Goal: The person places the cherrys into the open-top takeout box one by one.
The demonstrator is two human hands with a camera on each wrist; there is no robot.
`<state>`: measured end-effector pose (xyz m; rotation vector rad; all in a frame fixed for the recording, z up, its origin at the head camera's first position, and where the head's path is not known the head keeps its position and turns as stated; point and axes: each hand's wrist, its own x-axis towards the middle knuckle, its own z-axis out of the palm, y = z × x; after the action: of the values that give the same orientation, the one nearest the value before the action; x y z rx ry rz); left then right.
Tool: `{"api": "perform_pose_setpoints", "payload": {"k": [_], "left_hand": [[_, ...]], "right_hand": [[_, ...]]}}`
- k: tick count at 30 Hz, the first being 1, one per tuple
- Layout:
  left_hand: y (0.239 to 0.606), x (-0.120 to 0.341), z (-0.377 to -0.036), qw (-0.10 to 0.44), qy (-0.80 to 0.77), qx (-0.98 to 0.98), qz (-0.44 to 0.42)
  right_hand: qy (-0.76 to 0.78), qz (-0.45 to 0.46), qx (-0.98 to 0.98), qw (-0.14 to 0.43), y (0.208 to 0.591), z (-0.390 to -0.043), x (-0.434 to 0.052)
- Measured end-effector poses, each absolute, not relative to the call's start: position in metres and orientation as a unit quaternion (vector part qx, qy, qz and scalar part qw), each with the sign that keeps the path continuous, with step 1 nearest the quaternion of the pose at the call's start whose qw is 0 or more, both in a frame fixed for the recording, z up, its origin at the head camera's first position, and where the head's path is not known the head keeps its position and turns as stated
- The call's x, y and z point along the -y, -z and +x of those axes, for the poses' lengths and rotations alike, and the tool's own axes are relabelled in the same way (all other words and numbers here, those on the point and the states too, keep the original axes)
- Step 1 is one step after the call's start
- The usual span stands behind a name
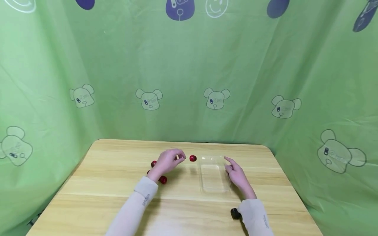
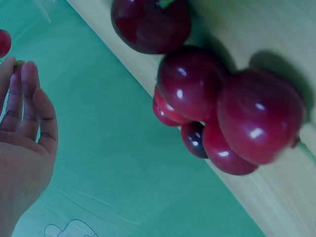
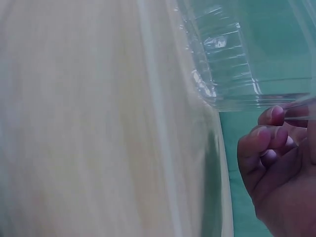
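Left hand [image 1: 166,163] pinches a cherry [image 1: 193,158] by its stem, mid-frame, just left of the clear plastic tray [image 1: 213,177]. Right hand [image 1: 236,175] touches the tray's right edge, fingers loosely curled, grasping nothing. More cherries [image 2: 222,113] lie lower left of the left hand.

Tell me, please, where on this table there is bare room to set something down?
Bare wood lies along the table left of the cherries, behind the clear plastic tray, and right of the right hand. It is crowded mid-table, where the left hand pinches a cherry's stem beside the tray.
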<state>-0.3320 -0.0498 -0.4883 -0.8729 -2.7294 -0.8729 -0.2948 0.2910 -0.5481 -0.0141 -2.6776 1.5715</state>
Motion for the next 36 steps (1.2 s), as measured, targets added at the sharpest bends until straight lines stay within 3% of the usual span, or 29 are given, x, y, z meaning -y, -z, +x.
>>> {"api": "perform_pose_setpoints", "payload": {"k": [36], "left_hand": [[0.499,0.012,-0.346,0.091,0.266,0.914,-0.294]], "right_hand": [[-0.556,0.007,0.831,-0.005,0.550,-0.295,-0.287]]}}
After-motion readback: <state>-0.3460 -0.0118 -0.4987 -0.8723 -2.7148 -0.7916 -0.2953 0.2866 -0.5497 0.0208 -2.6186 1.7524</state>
